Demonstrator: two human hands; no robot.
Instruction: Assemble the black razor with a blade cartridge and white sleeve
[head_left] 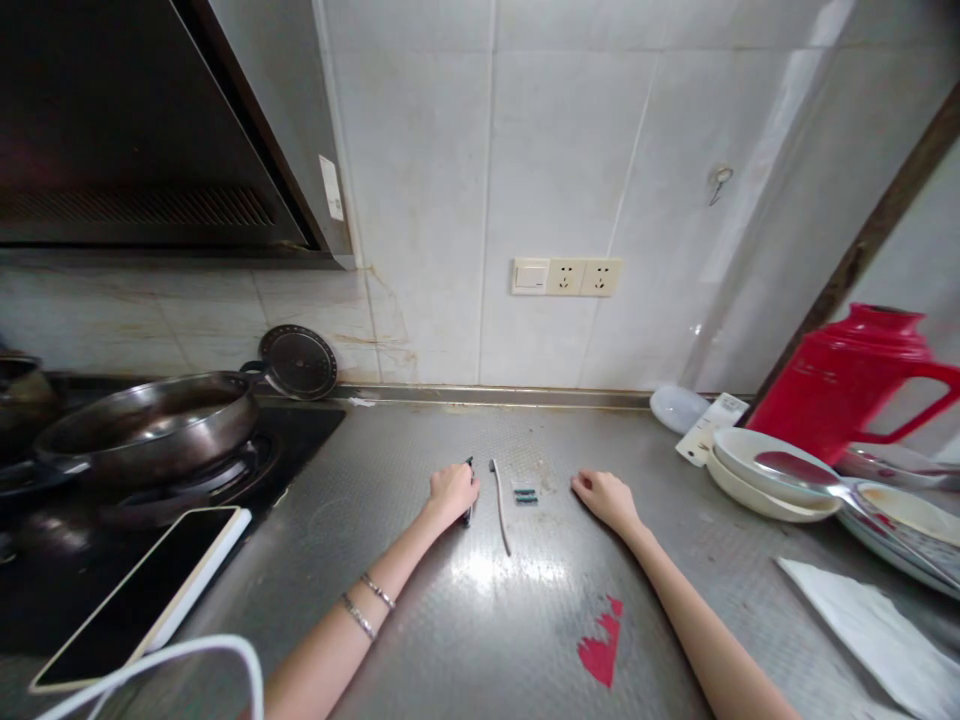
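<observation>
My left hand (454,492) rests on the steel counter with its fingers curled round a slim dark object (469,516), whose ends stick out above and below the fingers; its kind is not clear. Just right of it lies a thin whitish stick (502,510) with a darker tip at the far end. Two short dark cylinders that look like batteries (526,496) lie side by side further right. My right hand (609,497) is closed and lies on the counter to the right of them, with nothing visible in it.
At left, a phone (142,600) and a white cable (187,645) lie beside a pan (150,425) on the stove. A red jug (855,385), bowls (776,485) and folded white paper (870,625) occupy the right. A torn red scrap (602,648) lies in front.
</observation>
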